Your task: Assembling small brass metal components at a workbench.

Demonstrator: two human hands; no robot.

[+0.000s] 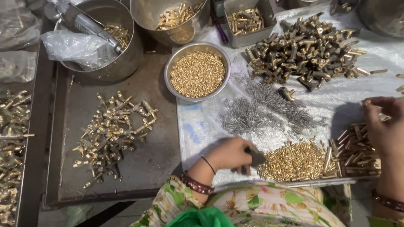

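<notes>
The left hand (230,154) rests low in the near middle of the worktop (143,168), its fingers pressed together around a small dark metal piece (256,157) that pokes out to the right. Just right of it lies a heap of short brass pins (294,162), touching a pile of longer brass rods (357,153) further right. The right hand (385,126) is at the right edge above those rods, its fingers curled in and pinching something small at the tips; what it is cannot be told.

Both heaps sit on a white plastic sheet (336,101). Between the hands and the far side, a scatter of thin grey springs (261,109) spreads over the sheet. Beyond it, far right, is a big heap of dark brass fittings (307,50). A round steel bowl of small brass pins (198,73) stands at the sheet's far left corner.

On the bare dark tray at the left lies a loose pile of bright brass fittings (111,130). Further away are larger steel bowls (126,46) and a square tin (246,21), each holding brass parts.
</notes>
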